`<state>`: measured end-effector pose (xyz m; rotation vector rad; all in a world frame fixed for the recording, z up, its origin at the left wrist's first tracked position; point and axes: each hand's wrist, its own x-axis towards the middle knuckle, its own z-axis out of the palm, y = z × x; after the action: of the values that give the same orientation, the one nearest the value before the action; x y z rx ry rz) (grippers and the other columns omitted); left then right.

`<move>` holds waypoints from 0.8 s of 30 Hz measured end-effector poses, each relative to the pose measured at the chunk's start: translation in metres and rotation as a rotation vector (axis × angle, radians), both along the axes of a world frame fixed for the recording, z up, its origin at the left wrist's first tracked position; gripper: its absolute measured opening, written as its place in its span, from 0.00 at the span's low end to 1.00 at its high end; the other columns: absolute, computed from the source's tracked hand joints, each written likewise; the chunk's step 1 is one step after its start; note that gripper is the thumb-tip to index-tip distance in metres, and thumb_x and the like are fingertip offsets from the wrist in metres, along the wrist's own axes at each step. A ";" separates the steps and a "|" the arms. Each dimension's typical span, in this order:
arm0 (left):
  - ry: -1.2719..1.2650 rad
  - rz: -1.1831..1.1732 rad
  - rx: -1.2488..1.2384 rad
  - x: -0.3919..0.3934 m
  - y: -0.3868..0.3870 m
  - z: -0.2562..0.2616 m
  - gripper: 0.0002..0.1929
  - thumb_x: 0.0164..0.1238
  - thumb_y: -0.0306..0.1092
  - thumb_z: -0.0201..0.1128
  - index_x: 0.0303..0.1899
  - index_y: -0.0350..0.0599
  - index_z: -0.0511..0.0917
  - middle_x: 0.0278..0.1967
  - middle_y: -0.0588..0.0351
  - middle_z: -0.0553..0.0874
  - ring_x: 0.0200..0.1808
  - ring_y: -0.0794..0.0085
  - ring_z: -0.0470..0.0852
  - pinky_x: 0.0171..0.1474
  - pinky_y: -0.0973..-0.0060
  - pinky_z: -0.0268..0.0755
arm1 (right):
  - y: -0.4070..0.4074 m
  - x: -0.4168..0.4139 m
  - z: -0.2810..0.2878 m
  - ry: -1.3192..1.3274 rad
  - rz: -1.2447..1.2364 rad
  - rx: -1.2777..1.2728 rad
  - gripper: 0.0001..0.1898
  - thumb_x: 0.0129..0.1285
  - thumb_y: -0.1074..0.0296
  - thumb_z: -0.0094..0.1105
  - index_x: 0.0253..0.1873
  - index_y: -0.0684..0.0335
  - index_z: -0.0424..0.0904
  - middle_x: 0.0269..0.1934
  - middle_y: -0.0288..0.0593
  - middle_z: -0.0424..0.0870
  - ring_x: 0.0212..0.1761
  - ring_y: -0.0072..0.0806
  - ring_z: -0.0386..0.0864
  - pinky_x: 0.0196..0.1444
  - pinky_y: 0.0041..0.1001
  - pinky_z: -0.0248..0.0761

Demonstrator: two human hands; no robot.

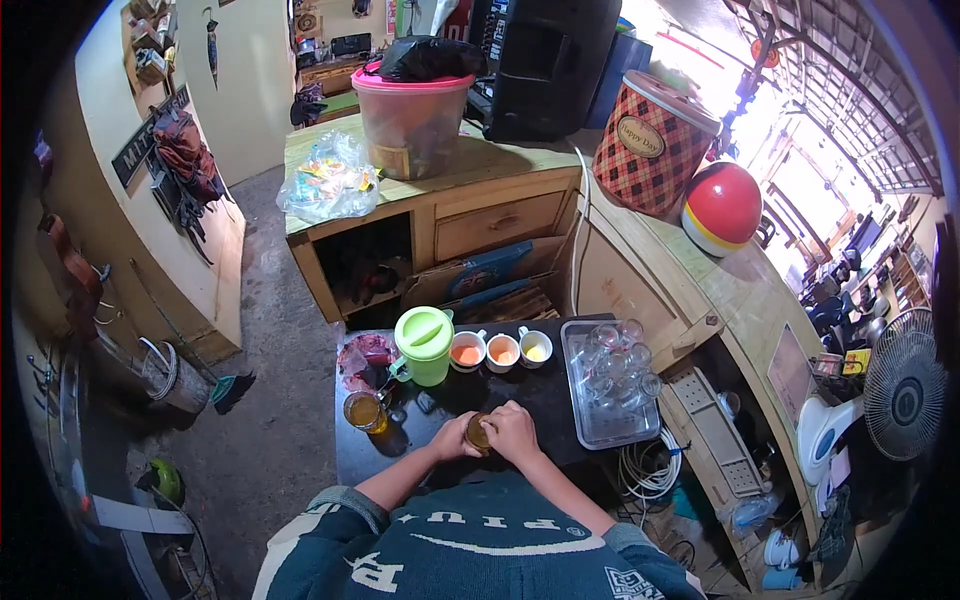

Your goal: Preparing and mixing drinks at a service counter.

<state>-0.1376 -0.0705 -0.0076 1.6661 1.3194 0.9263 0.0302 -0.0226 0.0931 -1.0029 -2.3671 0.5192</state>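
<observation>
My left hand [453, 438] is wrapped around the side of a small glass [477, 433] with amber-brown contents, near the front edge of a dark table [480, 397]. From the other side my right hand [514, 433] grips the same glass, its fingertips at the rim; whether they also pinch something small is hidden. To the left stands a glass mug of amber liquid [365, 412], with a spoon handle leaning out of it. Behind my hands are a light green lidded pitcher [424, 352] and three white cups, one with orange contents [468, 352], one with paler orange [502, 352] and one with yellow [535, 349].
A clear plastic tray [622, 437] of several upturned glasses [619, 360] sits at the table's right. Left of the pitcher lies a plastic bag [365, 360]. A wooden counter [517, 169] behind bears a pink-lidded tub [412, 124] and a plaid canister [651, 150]. Coiled white cable [651, 469] hangs at right.
</observation>
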 end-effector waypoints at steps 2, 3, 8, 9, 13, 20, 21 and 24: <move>-0.006 -0.001 -0.004 -0.001 0.000 -0.002 0.44 0.33 0.37 0.84 0.59 0.43 0.72 0.53 0.46 0.82 0.57 0.48 0.80 0.57 0.61 0.74 | -0.001 0.000 0.000 -0.122 -0.004 0.068 0.07 0.50 0.66 0.68 0.28 0.63 0.87 0.27 0.45 0.84 0.33 0.40 0.80 0.39 0.37 0.75; -0.013 -0.007 -0.007 0.000 0.000 0.000 0.44 0.33 0.37 0.84 0.59 0.43 0.72 0.53 0.46 0.82 0.57 0.48 0.80 0.57 0.61 0.74 | -0.001 0.000 -0.001 -0.123 -0.007 0.068 0.07 0.50 0.66 0.68 0.28 0.63 0.87 0.27 0.45 0.84 0.33 0.40 0.80 0.39 0.37 0.75; 0.017 0.008 -0.021 0.000 0.000 0.004 0.44 0.33 0.39 0.84 0.59 0.44 0.72 0.53 0.46 0.82 0.57 0.48 0.80 0.57 0.61 0.74 | -0.003 0.000 -0.003 -0.157 0.010 0.092 0.06 0.51 0.66 0.67 0.29 0.62 0.87 0.26 0.44 0.84 0.33 0.39 0.80 0.39 0.37 0.75; 0.015 0.009 -0.008 0.000 0.000 0.002 0.44 0.33 0.41 0.84 0.59 0.44 0.72 0.53 0.46 0.82 0.56 0.48 0.80 0.57 0.61 0.74 | -0.003 0.000 -0.002 -0.158 0.009 0.093 0.06 0.51 0.66 0.67 0.29 0.62 0.87 0.26 0.44 0.84 0.33 0.39 0.80 0.39 0.37 0.75; 0.011 0.016 0.008 0.000 0.000 -0.002 0.44 0.34 0.42 0.84 0.58 0.44 0.72 0.53 0.46 0.82 0.56 0.48 0.80 0.56 0.61 0.74 | -0.005 -0.002 0.004 -0.108 -0.001 0.072 0.06 0.51 0.66 0.67 0.28 0.62 0.87 0.27 0.44 0.84 0.33 0.40 0.80 0.38 0.38 0.74; 0.031 0.012 -0.038 0.001 -0.001 0.008 0.44 0.33 0.42 0.84 0.58 0.43 0.71 0.53 0.46 0.81 0.56 0.50 0.80 0.57 0.62 0.73 | -0.002 0.001 0.003 -0.147 -0.014 0.045 0.06 0.52 0.66 0.67 0.28 0.62 0.87 0.27 0.44 0.83 0.33 0.41 0.80 0.39 0.37 0.75; 0.037 0.016 -0.030 0.001 0.000 0.009 0.44 0.32 0.40 0.84 0.58 0.43 0.71 0.54 0.46 0.82 0.57 0.48 0.80 0.57 0.60 0.74 | -0.002 0.001 0.003 -0.147 -0.014 0.046 0.06 0.52 0.66 0.67 0.28 0.62 0.87 0.27 0.44 0.83 0.33 0.41 0.80 0.39 0.37 0.75; 0.059 0.012 -0.039 0.002 -0.002 0.011 0.45 0.32 0.40 0.84 0.59 0.43 0.71 0.54 0.46 0.82 0.57 0.48 0.80 0.57 0.61 0.74 | -0.004 0.001 0.002 -0.026 -0.010 0.021 0.06 0.51 0.66 0.67 0.29 0.61 0.87 0.27 0.44 0.83 0.32 0.41 0.79 0.39 0.37 0.75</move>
<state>-0.1357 -0.0730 0.0032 1.6687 1.3797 0.8591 0.0312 -0.0264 0.0946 -1.0175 -2.3842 0.4791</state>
